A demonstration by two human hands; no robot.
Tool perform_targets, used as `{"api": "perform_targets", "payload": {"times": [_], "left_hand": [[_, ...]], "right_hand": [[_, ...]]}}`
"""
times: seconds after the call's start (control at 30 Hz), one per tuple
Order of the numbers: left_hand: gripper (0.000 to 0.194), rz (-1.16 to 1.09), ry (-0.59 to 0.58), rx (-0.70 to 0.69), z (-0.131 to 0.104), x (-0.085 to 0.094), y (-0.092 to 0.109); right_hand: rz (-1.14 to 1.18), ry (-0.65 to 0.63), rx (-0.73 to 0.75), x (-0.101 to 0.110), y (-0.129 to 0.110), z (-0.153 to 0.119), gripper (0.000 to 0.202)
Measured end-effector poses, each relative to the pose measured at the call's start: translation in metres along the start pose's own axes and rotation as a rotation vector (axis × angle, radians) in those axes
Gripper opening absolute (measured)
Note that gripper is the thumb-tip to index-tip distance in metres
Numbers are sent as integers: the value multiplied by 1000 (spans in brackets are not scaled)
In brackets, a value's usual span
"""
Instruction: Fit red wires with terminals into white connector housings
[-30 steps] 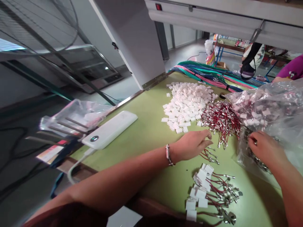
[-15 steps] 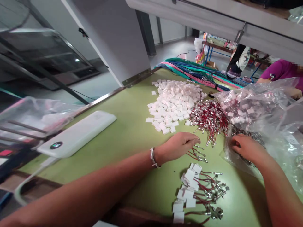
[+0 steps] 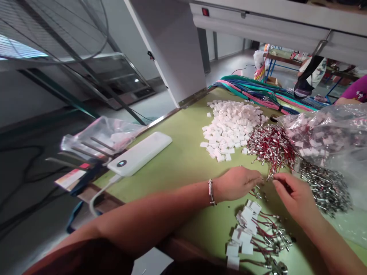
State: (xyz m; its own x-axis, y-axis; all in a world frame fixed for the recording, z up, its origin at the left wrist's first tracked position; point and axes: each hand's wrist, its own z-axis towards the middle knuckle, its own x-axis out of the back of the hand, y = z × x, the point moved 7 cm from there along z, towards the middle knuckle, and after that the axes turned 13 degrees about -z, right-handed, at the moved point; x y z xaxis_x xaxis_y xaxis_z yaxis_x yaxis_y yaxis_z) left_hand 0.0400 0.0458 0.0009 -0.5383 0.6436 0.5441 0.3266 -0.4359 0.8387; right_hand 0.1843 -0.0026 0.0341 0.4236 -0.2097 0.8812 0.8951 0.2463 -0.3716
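My left hand [image 3: 237,182] is closed, fingers pressed together, on short red wires [image 3: 255,193] with silver metal terminals that stick out beneath it. My right hand [image 3: 296,193] pinches thumb and finger together close to my left fingertips; what lies in the pinch is too small to make out. Just behind both hands is a heap of red wires with crimped metal ends [image 3: 271,145]. Below them lie white plastic connectors [image 3: 246,227] in a row, with red wires and terminals running out to the right. To the right, a clear bag holds loose metal terminals [image 3: 327,189].
A mound of white connectors [image 3: 232,128] lies on the green table [image 3: 160,168]. Behind it run bundled coloured cables [image 3: 258,91]. A white power bank [image 3: 140,153] with a cable sits left. A clear bag of connectors [image 3: 318,130] stands right. Part of another person's purple sleeve [image 3: 355,89] shows.
My right hand has come out of the bag of metal terminals and moved left to my left hand's fingertips. The whole view has shifted, so things appear further right.
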Motion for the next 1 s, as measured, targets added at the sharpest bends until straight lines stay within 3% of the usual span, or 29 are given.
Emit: {"api": "perform_targets", "payload": {"times": [0.17, 0.3, 0.47, 0.6, 0.7, 0.8, 0.87, 1.0], "left_hand": [[35, 54, -26, -10, 0, -5, 0], [19, 302, -59, -86, -1, -9, 4], [10, 530, -191, -230, -4, -19, 20], [9, 600, -125, -256, -1, -8, 24], [20, 554, -74, -322, -2, 1, 22], [43, 506, -107, -357, -5, 4, 16], [47, 501, -125, -349, -6, 5, 12], [28, 524, -110, -302, -1, 3, 5]], "right_hand": [[60, -19, 68, -17, -16, -3, 18], [72, -181, 52, -21, -13, -5, 20], [215, -335, -106, -27, -13, -9, 26], [288, -387, -202, -25, 2, -1, 27], [137, -232, -327, -12, 36, 10, 37], [-129, -124, -400, -6, 59, 16, 38], [-293, -179, -362, -14, 56, 17, 34], [-536, -284, -343, -31, 43, 17, 38]]}}
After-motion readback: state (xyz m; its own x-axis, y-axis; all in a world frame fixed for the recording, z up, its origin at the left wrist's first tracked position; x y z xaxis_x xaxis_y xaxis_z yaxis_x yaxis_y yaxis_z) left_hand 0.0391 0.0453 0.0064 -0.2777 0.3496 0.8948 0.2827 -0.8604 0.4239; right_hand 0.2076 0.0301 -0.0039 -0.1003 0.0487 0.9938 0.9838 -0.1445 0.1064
